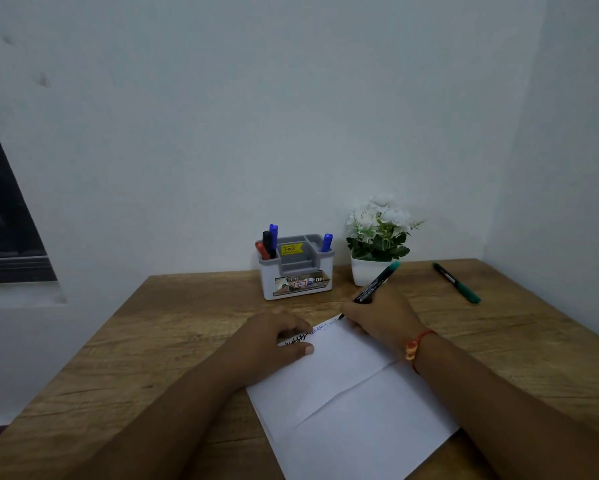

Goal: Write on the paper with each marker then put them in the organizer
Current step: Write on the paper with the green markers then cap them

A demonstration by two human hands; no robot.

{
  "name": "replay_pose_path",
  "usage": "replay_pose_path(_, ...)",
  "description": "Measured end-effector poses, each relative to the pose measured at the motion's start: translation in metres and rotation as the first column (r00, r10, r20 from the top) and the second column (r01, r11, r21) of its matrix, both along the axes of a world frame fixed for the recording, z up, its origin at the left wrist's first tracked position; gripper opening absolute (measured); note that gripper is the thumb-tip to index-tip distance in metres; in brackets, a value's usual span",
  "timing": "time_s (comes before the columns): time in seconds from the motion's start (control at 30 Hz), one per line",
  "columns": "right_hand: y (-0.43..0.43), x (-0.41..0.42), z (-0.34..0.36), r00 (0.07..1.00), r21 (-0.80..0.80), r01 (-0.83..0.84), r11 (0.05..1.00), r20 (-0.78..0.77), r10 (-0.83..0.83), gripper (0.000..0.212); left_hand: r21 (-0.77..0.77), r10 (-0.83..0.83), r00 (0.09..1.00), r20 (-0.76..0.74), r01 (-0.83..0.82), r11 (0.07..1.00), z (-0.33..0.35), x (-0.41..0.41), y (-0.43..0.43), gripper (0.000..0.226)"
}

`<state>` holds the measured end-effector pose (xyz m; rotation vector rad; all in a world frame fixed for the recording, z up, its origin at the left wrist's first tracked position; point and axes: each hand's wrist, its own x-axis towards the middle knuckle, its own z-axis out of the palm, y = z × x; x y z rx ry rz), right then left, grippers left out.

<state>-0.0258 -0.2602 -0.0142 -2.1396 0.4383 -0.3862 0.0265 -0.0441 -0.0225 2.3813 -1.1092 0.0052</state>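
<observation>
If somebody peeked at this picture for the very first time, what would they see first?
Probably the right hand near the middle of the wooden desk, writing with a green-capped marker along the top edge of the white paper while the left hand presses the sheet flat. Next, the organizer against the wall with markers standing in it, and the white flower pot just right of it.

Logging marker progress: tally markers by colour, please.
Blue: 2, both in organizer
Black: 1, in organizer
Red: 1, in organizer
Green: 2, one in right hand, one on table
Total: 6
</observation>
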Motion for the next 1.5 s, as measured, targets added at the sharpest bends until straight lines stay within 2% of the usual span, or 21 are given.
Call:
replay_pose_path(0.6, 0.0, -0.001, 0.0, 0.999, -0.033, 0.035, 0.999, -0.004, -0.035, 0.024, 0.0, -0.009, 1.0, 0.007, 0.009, 1.0, 0.001, -0.001, 0.0, 0.036)
replay_pose_path(0.8, 0.001, -0.001, 0.004, 0.999, -0.006, 0.049, 0.999, -0.023, -0.049, 0.018, 0.0, -0.001, 1.0, -0.013, 0.001, 1.0, 0.002, -0.002, 0.0, 0.036)
replay_pose_path(0.9, 0.003, -0.003, 0.005, 1.0, -0.042, 0.021, 0.999, -0.021, -0.022, 0.018, 0.004, 0.004, 1.0, -0.02, -0.004, 1.0, 0.003, -0.003, -0.001, 0.036)
replay_pose_path(1.07, 0.003, -0.001, 0.006, 0.999, 0.008, 0.047, 0.999, 0.011, -0.047, 0.011, 0.022, 0.018, 1.0, -0.019, -0.017, 1.0, 0.005, -0.006, 0.0, 0.038)
replay_pose_path(1.17, 0.002, -0.004, 0.006, 0.997, 0.104, 0.034, 0.994, 0.064, -0.041, 0.012, 0.015, 0.03, 0.999, -0.013, -0.03, 0.999, 0.007, -0.009, 0.0, 0.037)
replay_pose_path(1.27, 0.002, -0.008, 0.011, 0.991, 0.128, -0.028, 0.991, 0.133, 0.011, 0.013, -0.12, 0.143, 0.99, 0.004, -0.142, 0.983, 0.012, -0.012, 0.002, 0.029)
replay_pose_path(1.37, 0.006, -0.011, 0.015, 0.983, 0.148, -0.083, 0.986, 0.173, 0.057, 0.011, -0.269, 0.307, 0.951, 0.013, -0.293, 0.918, 0.016, -0.007, 0.01, 0.021)
replay_pose_path(1.43, 0.009, -0.013, 0.017, 0.978, 0.203, -0.12, 0.972, 0.193, 0.08, 0.008, -0.237, 0.39, 0.92, 0.036, -0.371, 0.898, 0.016, -0.002, 0.016, 0.027)
replay_pose_path(1.5, 0.014, -0.014, 0.018, 0.973, 0.268, -0.164, 0.949, 0.204, 0.11, 0.003, -0.141, 0.437, 0.897, 0.065, -0.425, 0.894, 0.013, 0.004, 0.02, 0.034)
